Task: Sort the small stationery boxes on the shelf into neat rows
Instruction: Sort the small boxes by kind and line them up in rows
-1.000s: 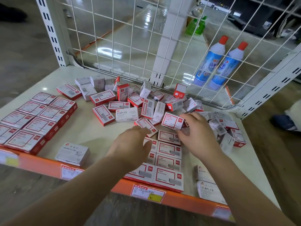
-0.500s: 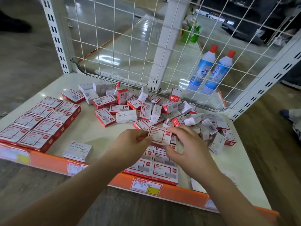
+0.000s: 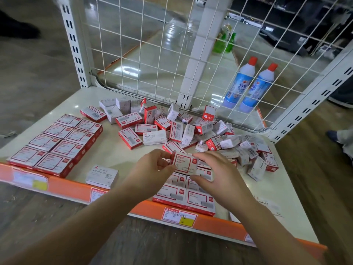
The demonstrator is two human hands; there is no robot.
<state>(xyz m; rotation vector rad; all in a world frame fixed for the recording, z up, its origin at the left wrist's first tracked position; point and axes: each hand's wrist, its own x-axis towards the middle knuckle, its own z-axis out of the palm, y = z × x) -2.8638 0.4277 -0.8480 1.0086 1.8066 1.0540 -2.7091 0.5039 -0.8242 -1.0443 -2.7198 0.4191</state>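
Observation:
Both hands hold one red-and-white box (image 3: 183,163) tilted above a short row of like boxes (image 3: 188,199) at the shelf's front edge. My left hand (image 3: 154,169) pinches its left end; my right hand (image 3: 215,175) grips its right side and lower edge. A jumbled pile of small red and white boxes (image 3: 179,129) lies behind, spreading right. At the left stands a neat block of red boxes (image 3: 57,142) in two rows. A white paper clips box (image 3: 102,175) sits alone near the front.
The cream shelf (image 3: 107,155) has an orange front strip (image 3: 76,190) with price labels. A white wire grid (image 3: 152,54) closes the back. Two blue cleaner bottles (image 3: 248,87) stand behind it. White staples boxes (image 3: 267,204) lie at the front right.
A second ago my hands rested among the boxes, the right one at the pile. Since then they have lifted one red box, and the view has pulled back slightly.

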